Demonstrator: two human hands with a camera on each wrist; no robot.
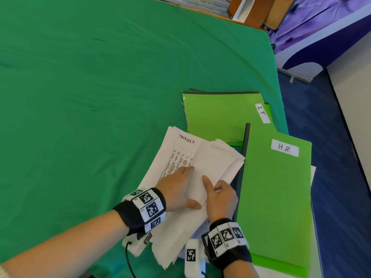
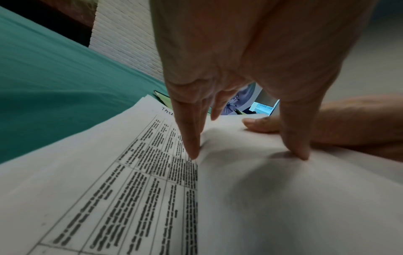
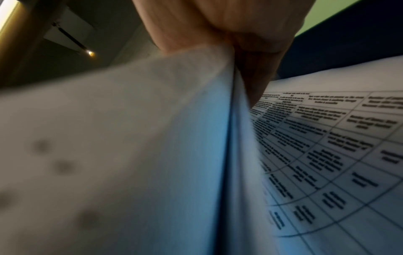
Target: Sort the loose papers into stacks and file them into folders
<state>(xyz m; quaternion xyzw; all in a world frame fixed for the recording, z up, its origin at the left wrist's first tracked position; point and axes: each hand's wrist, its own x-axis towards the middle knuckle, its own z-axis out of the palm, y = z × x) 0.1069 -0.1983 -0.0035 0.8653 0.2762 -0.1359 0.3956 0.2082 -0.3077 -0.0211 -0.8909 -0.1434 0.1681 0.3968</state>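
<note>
A loose stack of white papers [image 1: 176,157] lies on the green cloth, its top visible sheet headed "TASKLIST" with a printed table [image 2: 130,181]. My left hand [image 1: 192,187] presses straight fingers [image 2: 191,148] and thumb onto the folded-over sheets. My right hand [image 1: 212,185] grips the right edge of several lifted sheets [image 3: 152,138], index finger [image 2: 259,125] laid on top. Under the lifted sheets another printed table page [image 3: 327,146] shows. Two green folders lie shut beside the stack: "H.R." [image 1: 275,197] to the right and "I.T" [image 1: 220,117] behind.
The green cloth [image 1: 80,97] covers the table to the left and far side. The table's right edge runs just past the folders, with blue floor [image 1: 321,117] beyond. White sheets [image 1: 312,173] stick out under the H.R. folder. Wooden furniture [image 1: 259,11] stands beyond the far edge.
</note>
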